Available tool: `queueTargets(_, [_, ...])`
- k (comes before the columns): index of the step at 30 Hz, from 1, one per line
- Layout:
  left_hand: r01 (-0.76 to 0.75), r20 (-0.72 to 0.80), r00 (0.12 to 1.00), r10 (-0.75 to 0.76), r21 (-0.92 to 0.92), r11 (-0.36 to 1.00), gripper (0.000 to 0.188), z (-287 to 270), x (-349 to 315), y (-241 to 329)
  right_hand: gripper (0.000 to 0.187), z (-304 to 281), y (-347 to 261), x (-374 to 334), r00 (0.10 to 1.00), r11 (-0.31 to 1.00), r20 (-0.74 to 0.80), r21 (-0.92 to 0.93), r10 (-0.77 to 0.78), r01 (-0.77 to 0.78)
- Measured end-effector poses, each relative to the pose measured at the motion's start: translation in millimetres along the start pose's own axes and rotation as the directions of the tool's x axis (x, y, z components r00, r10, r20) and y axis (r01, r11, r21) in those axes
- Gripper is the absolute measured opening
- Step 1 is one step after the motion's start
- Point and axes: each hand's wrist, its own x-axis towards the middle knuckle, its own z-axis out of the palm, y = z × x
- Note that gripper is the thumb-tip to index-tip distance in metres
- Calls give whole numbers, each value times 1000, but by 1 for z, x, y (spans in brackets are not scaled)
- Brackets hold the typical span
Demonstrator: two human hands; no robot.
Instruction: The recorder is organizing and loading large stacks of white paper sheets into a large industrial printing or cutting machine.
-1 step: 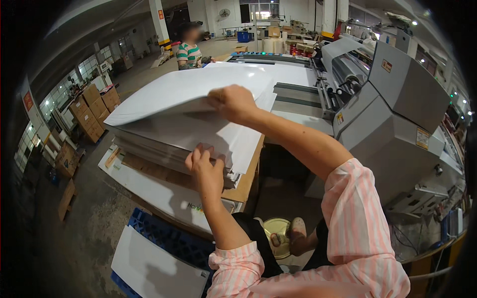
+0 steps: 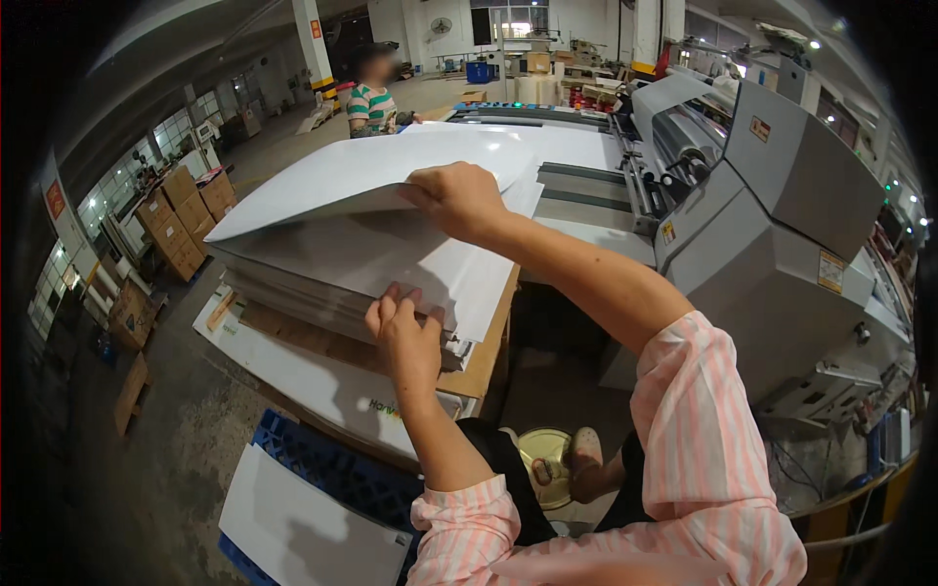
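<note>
A tall stack of large white sheets (image 2: 293, 283) lies in front of me, with its near corner pointing my way. My right hand (image 2: 457, 200) is closed on the near edge of a lifted sheet (image 2: 362, 161), pinching it. That sheet bows upward, and a shadowed gap shows between it and the stack. Spread fingers of my left hand (image 2: 408, 327) rest on the top of the stack by its near edge, with the thumb at the side. No object shows in that hand. The fingertips of my right hand are partly hidden behind the sheet.
Wooden board and a white box (image 2: 322, 376) support the stack. A blue pallet (image 2: 322, 459) with white sheets stands lower left. On the right is a large grey machine (image 2: 772, 264) with rollers. A person (image 2: 371, 103) stands beyond the stack; cartons (image 2: 176, 230) are piled far left.
My right hand has risen very slightly with the sheet's edge, which curls a little more. My left hand stays on the stack.
</note>
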Motion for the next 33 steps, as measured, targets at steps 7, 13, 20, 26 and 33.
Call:
queueTargets(7, [-62,36,998,59,90,994,39,-9,-1,2,20,26,10,-49,932,987,339,-41,-131,153])
queueTargets(13, [-52,10,999,51,100,994,41,-10,-1,-3,21,27,16,-61,942,973,256,-25,-217,231])
queueTargets(20, [-13,-44,999,14,32,999,35,-13,0,5,20,26,25,-60,947,963,228,-93,-225,251])
queueTargets(26, [118,-103,988,-116,16,993,33,-17,2,4,24,26,13,-51,882,867,257,-213,-395,450])
queueTargets(33, [95,-134,945,-298,-760,643,65,3,6,20,22,12,8,-41,842,864,293,-86,-454,496])
